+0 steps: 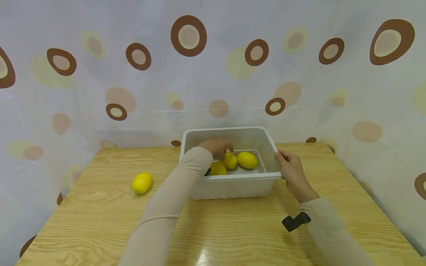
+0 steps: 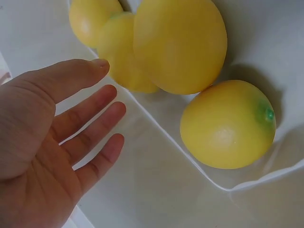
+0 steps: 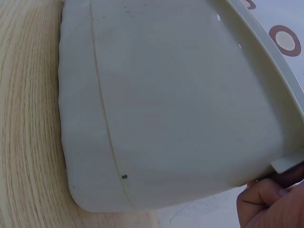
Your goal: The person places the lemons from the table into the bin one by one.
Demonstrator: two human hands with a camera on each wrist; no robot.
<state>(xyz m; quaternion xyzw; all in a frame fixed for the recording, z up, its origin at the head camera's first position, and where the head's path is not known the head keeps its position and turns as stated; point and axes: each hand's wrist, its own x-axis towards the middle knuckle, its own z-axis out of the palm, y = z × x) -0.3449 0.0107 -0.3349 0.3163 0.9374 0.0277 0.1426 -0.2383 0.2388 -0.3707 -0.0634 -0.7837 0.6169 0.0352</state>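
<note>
My left hand point(image 1: 217, 147) reaches down inside a white plastic bin point(image 1: 233, 188). In the left wrist view that hand point(image 2: 57, 133) has its fingers extended and apart, with nothing in them. Several yellow lemons lie on the bin floor beside it; one lemon point(image 2: 228, 124) shows a green tip, and a large one point(image 2: 180, 45) overlaps its neighbours. Around the bin's right rim my right hand point(image 1: 293, 170) curls its fingers, thumb on top. The right wrist view catches only part of this hand point(image 3: 266, 202), under the rim at the corner.
A single lemon point(image 1: 142, 183) lies on the wooden table point(image 1: 100, 221), left of the bin. Behind the table hangs a patterned curtain point(image 1: 213, 81), close to the bin's back side. A black strap device point(image 1: 296, 221) sits on the right wrist.
</note>
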